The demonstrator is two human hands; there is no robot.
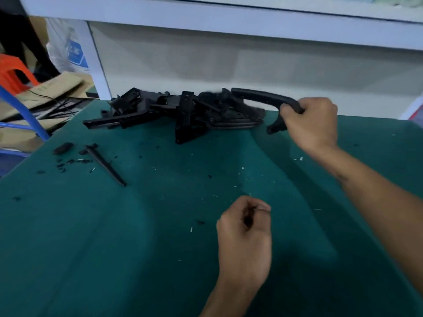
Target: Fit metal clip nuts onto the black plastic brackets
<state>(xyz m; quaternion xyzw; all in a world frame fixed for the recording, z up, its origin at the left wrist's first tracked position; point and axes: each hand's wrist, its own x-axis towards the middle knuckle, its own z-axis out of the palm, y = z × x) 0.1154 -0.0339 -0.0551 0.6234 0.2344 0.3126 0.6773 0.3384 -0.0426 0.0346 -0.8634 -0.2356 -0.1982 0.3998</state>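
Green mat [114, 236] covers pretty much your whole bench, and it's peppered with little white flecks and black crumbs of plastic.

Your right hand [312, 124] is out at the far side, fingers wrapped round one end of a long curved black plastic bracket [263, 97]. It's lifted a bit, with the other end reaching back over the pile of black parts [174, 110] heaped along the back edge of the mat, right under the white shelf frame [206, 21]. A short hooked bit of the bracket sticks out below your fist.

Your left hand [245, 234] is nearer to you, above the mat, curled up with thumb and fingertips pinched together. There's something small and dark in that pinch, probably a clip nut, but it's too blurry to say for sure. The two hands are well apart.

Off to your left on the mat there's a thin black rod [106, 165] lying at an angle, with a stubby black piece [63, 148] just beside its far end and a scatter of small black bits near them. Past the mat's edge you've got flattened cardboard [43, 92], a blue metal bar [25, 110] and an orange stool [13, 74].
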